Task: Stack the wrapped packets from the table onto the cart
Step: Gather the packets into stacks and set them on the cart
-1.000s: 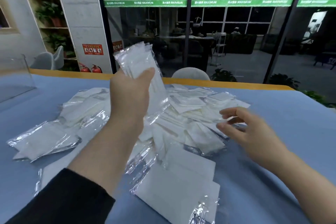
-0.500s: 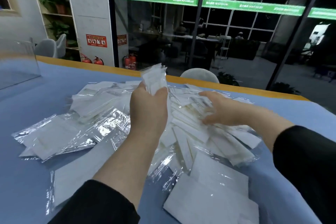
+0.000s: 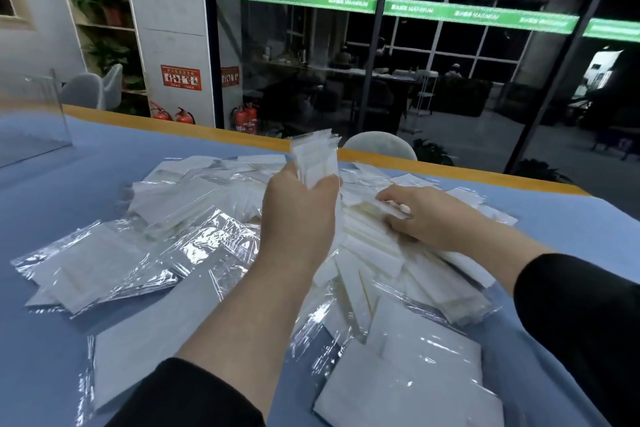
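A loose heap of white packets in clear wrap covers the middle of the blue table. My left hand grips an upright bundle of narrow wrapped packets above the heap. Just to its right, my right hand lies on the heap and pinches a narrow packet between thumb and fingers. Larger flat packets lie nearest me. No cart is in view.
A clear acrylic panel stands on the table at the far left. The table's orange far edge runs in front of a grey chair back. Beyond are a glass wall, fire extinguishers and plant shelves.
My left hand lowered the bundle toward the heap and then held it there. My right hand reached forward onto the heap and closed its fingers on a narrow packet.
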`<state>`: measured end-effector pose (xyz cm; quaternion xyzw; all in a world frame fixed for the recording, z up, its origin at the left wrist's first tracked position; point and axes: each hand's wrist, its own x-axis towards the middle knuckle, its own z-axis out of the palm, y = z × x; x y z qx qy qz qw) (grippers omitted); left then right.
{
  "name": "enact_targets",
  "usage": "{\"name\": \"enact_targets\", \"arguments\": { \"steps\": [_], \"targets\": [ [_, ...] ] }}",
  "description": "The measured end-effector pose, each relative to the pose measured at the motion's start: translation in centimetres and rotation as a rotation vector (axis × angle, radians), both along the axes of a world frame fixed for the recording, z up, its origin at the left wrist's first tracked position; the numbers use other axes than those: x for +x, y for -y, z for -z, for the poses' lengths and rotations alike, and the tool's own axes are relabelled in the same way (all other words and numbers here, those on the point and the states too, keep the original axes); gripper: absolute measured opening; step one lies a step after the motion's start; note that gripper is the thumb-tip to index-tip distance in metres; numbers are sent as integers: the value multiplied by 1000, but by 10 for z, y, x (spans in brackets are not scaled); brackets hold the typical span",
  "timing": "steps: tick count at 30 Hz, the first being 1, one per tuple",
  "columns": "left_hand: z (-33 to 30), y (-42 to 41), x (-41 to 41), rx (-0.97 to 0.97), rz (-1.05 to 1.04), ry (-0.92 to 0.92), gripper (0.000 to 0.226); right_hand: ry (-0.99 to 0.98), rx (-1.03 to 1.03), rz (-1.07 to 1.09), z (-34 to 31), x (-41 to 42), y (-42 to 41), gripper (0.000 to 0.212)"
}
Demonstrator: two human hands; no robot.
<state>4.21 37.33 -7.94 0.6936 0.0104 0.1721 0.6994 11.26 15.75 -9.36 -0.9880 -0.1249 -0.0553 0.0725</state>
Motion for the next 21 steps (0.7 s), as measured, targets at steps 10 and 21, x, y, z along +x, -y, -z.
{"name": "enact_targets", "arguments": {
  "steps": [10,21],
  "targets": [
    [-6,-1,-7,-37,-21,6,20,228,504,0,-27,-50,9,19],
    [-7,12,-12,-153,189,-90,16,14,1274,-9,-67,-100,9,14]
  ]
}}
